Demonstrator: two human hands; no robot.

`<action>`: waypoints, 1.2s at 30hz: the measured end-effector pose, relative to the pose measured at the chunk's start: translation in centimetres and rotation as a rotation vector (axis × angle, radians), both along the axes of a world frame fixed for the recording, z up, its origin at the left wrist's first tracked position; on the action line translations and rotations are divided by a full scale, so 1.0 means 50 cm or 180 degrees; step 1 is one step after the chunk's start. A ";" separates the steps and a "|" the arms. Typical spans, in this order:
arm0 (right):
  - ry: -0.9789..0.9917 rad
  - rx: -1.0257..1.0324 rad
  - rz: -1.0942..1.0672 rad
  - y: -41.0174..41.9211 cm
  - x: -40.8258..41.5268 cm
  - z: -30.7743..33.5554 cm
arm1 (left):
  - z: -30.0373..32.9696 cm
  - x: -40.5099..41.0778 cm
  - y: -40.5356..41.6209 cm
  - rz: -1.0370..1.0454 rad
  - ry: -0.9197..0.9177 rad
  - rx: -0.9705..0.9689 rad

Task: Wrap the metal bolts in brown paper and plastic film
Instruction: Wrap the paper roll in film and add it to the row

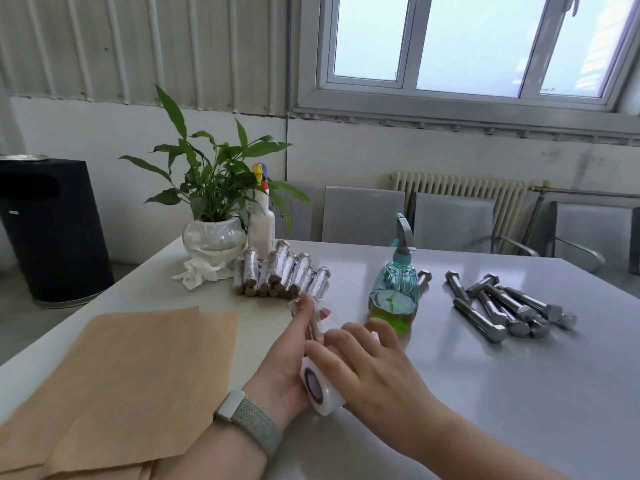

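The paper-wrapped bolt (pixel 309 323) lay in the left hand (pixel 282 358), its long axis pointing away from the person, thumb clamped on it. The right hand (pixel 363 368) curled over the film roll (pixel 320 386) just behind. Bare bolts (pixel 509 306) lay right on the surface (pixel 485 393), brown paper (pixel 121 375) left.

Bare bolts (pixel 509 308) heaped right, wrapped bundles (pixel 280 273) stacked, brown paper (pixel 131 368) flat
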State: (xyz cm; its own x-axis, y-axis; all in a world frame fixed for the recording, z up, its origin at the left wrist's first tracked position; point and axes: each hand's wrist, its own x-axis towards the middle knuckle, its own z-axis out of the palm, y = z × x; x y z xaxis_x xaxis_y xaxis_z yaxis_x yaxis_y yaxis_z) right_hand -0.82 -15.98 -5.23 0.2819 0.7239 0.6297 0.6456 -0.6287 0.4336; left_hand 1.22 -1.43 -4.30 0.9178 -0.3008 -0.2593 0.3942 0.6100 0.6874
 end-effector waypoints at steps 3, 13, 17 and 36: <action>-0.0092 0.0097 0.0087 -0.004 0.002 -0.005 | 0.003 -0.003 -0.005 0.0265 -0.0046 -0.0166; -0.0167 0.0880 0.0479 0.009 0.024 -0.009 | 0.004 0.014 0.000 0.0716 -0.0191 -0.0671; -0.0138 0.1193 0.0669 0.004 0.029 -0.011 | 0.018 0.014 0.006 0.0612 -0.0453 -0.0919; 0.4344 0.5185 0.0379 0.018 0.021 0.026 | 0.005 0.020 -0.002 0.1308 -0.1587 -0.0352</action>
